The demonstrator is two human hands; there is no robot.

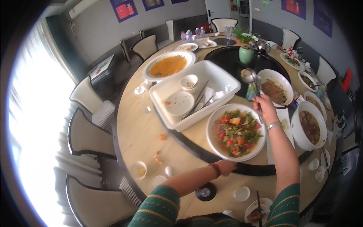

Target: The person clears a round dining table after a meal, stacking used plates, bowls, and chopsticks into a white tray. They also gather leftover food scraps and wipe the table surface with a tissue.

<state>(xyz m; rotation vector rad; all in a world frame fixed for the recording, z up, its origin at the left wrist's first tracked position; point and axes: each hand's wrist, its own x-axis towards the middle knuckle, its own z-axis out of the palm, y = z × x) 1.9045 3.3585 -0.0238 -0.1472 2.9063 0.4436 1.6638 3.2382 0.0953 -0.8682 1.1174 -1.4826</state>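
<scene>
My right hand (265,106) grips the handle of a metal serving spoon (248,76), whose bowl is raised over the black middle of the turntable. Whether a second utensil is in that grip is unclear. Below it, a large white bowl (236,132) holds leftover greens and red pieces in broth. My left hand (228,168) is at the turntable's dark rim (195,154), just under this bowl; its fingertips are hard to make out. Left of the bowl, a white plastic bin (167,120) contains a plate (180,102), stacked small bowls (189,82), chopsticks and crumpled tissue.
A plate of orange sauce (170,65) stands behind the bin. To the right are a bowl of brown leftovers (275,88) and a deep soup bowl (309,126). A green potted plant (246,54) stands centrally. Nearby lie a small cup (139,170) and food scraps (158,159). Chairs (90,133) surround the table.
</scene>
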